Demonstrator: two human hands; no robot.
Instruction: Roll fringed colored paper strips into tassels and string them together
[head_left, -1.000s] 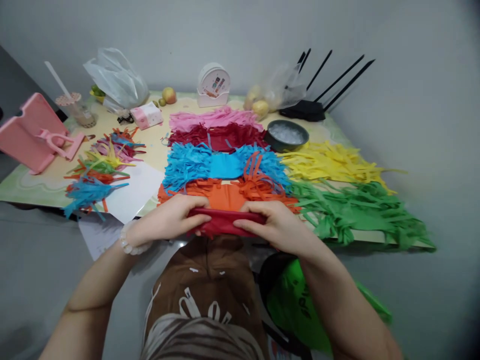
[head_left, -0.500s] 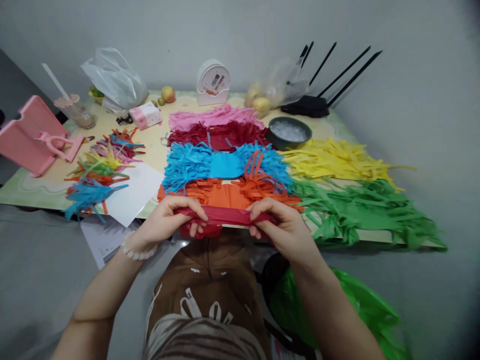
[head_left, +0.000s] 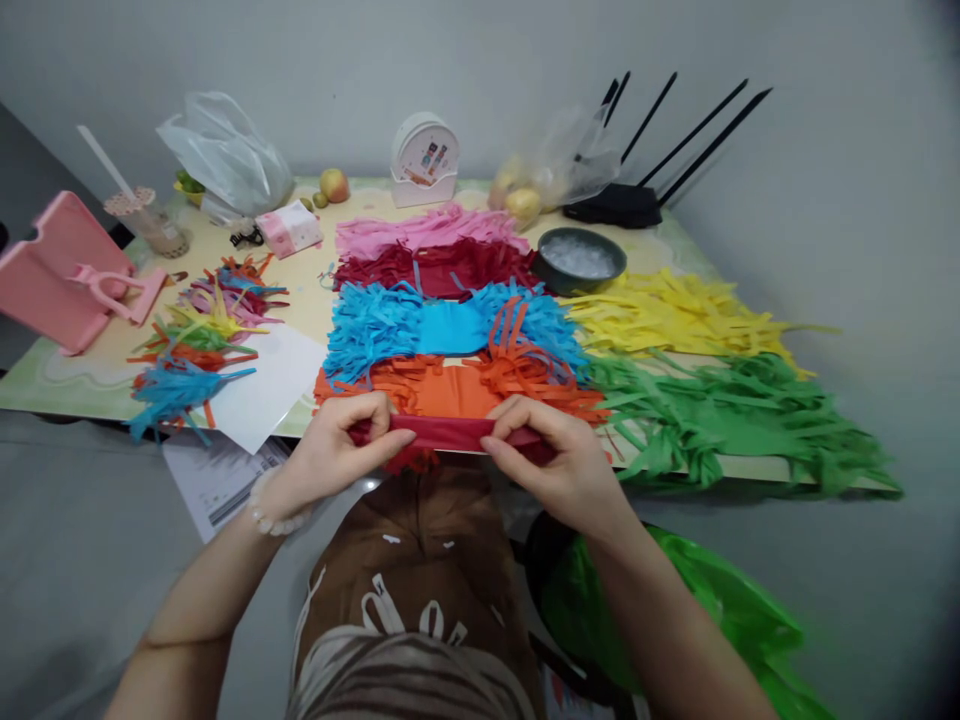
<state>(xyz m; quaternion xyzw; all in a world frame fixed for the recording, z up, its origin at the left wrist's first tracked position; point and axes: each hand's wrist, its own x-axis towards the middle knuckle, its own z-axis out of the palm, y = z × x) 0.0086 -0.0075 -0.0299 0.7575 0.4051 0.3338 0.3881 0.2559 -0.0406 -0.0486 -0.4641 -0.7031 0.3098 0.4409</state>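
Observation:
A folded strip of dark red tissue paper [head_left: 450, 433] stretches between my hands at the table's front edge. My left hand [head_left: 349, 445], with a white bead bracelet at the wrist, pinches its left part. My right hand [head_left: 551, 455] pinches the right part between thumb and fingers. Just behind lies orange fringed paper [head_left: 454, 388], its middle uncut. Farther back are rows of blue fringed paper [head_left: 452, 328], dark red fringed paper [head_left: 450, 268] and pink fringed paper [head_left: 427, 230]. The strip's ends are partly hidden by my fingers.
To the right spread yellow fringe [head_left: 675, 315] and green fringe [head_left: 742, 420]. A dark bowl [head_left: 579, 262] stands behind them, near a black router [head_left: 615, 205]. Small tassels [head_left: 191, 385], white paper [head_left: 274, 385], a pink stand [head_left: 64, 275] and a drink cup [head_left: 154, 225] are at left.
Both hands have shifted their fingers on the dark red strip. The strip now looks narrower and flatter, and the paper hanging below my left hand shows less.

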